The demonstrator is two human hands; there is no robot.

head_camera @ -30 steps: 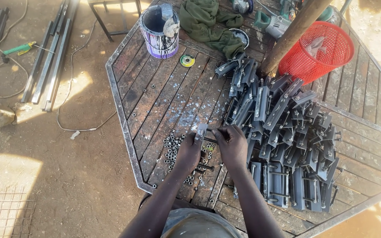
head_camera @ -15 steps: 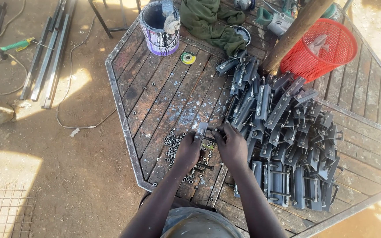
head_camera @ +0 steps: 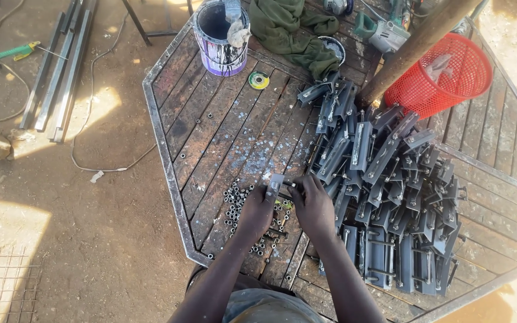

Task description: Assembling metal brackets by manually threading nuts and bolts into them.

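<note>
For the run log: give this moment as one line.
left hand: holds small metal bracket | right hand: on bolt at bracket | beside: nuts, bracket pile | surface: slatted table

sunlit dirt ground (head_camera: 91, 239), slatted metal table (head_camera: 210, 137)

We are looking down on an octagonal slatted metal desk (head_camera: 210, 137). Our left hand (head_camera: 257, 210) and right hand (head_camera: 313, 206) are meeting over its near edge, both gripping a small grey metal bracket (head_camera: 275, 183) between the fingertips. Loose nuts and bolts (head_camera: 237, 206) are lying just left of our left hand. A large heap of dark metal brackets (head_camera: 390, 191) is spreading to the right. At the far side a paint bucket (head_camera: 221, 37), a green cloth (head_camera: 288, 30) and a red plastic basket (head_camera: 441, 75) are sitting, and a wooden pole (head_camera: 417, 45) is leaning across.
</note>
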